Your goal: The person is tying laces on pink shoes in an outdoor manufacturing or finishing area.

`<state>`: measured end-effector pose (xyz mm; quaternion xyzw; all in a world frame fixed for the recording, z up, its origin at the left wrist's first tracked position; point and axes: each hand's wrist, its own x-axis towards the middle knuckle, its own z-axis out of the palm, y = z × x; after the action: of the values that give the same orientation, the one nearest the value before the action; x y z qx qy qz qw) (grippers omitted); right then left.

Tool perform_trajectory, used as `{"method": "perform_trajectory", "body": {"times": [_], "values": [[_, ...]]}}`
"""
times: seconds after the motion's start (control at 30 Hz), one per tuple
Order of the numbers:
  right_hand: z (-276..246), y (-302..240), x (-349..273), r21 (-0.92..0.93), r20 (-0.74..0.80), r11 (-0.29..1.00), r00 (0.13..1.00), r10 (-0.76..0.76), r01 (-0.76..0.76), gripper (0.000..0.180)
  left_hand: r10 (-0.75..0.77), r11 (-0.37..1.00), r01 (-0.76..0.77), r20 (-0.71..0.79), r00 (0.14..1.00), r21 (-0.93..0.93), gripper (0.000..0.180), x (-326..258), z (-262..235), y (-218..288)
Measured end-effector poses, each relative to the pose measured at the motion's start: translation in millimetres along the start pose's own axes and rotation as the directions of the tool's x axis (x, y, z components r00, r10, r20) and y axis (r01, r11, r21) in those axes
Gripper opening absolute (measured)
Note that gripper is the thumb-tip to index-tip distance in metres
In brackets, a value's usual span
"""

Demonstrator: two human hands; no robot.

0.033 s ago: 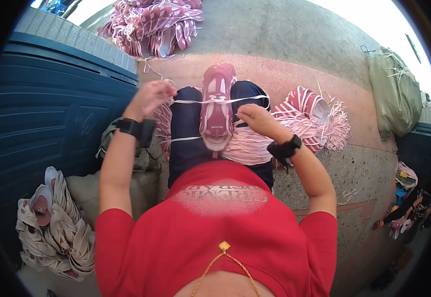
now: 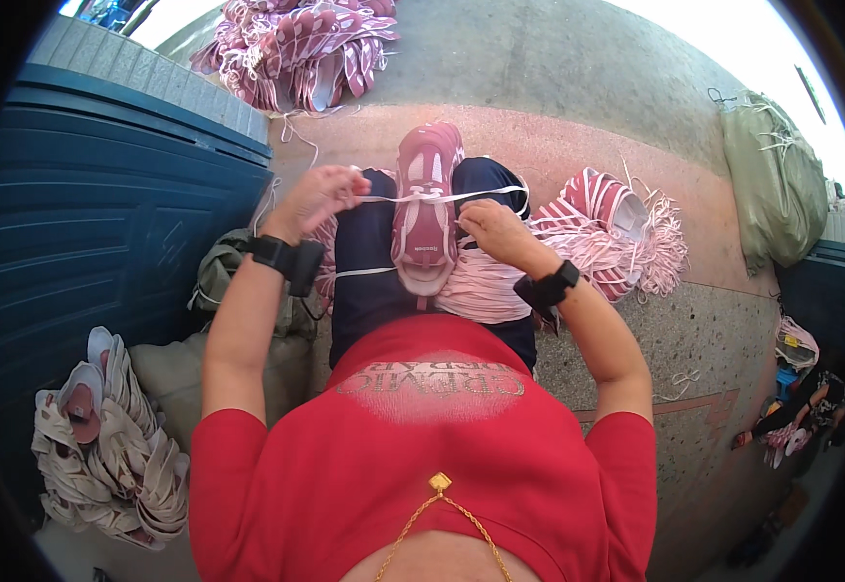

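A mauve-pink shoe upper (image 2: 424,233) rests on my lap between my thighs, its toe pointing away from me. Across its middle runs a white shoelace (image 2: 432,197), stretching over both thighs. My left hand (image 2: 324,197) is closed on the lace's left part, beside the upper. Just right of the upper, my right hand (image 2: 498,233) has its fingers drawn together, close to the lace; what they pinch, if anything, is hidden. Under that hand a bundle of pale pink laces (image 2: 486,286) lies over my right thigh.
More striped pink uppers and laces (image 2: 617,233) lie by my right leg. Ahead is a heap of pink uppers (image 2: 301,48). Beige uppers (image 2: 112,441) are stacked at the lower left, near a blue door (image 2: 102,213). A green sack (image 2: 777,184) stands at the right.
My left hand has moved right, toward the upper, and its fingers have come closer together. My right hand has shifted slightly left. The upper has stayed in place.
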<state>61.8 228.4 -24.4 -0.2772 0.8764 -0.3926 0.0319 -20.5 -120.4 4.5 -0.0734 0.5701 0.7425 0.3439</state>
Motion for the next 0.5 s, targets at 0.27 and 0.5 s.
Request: {"method": "perform_trajectory", "body": {"times": [0.27,0.5], "values": [[33.4,24.5,27.3,-0.368,-0.165,0.926,0.986,0.029,-0.089,0.016,0.368,0.741,-0.256,-0.056,0.928,0.621,0.023,10.0,60.2,-24.5],[29.8,9.9,36.4,-0.572,0.010,0.818,0.997,-0.072,0.064,0.014,0.142,0.863,-0.033,-0.179,0.973,0.504,0.022,-13.3,58.4,-49.9]]}}
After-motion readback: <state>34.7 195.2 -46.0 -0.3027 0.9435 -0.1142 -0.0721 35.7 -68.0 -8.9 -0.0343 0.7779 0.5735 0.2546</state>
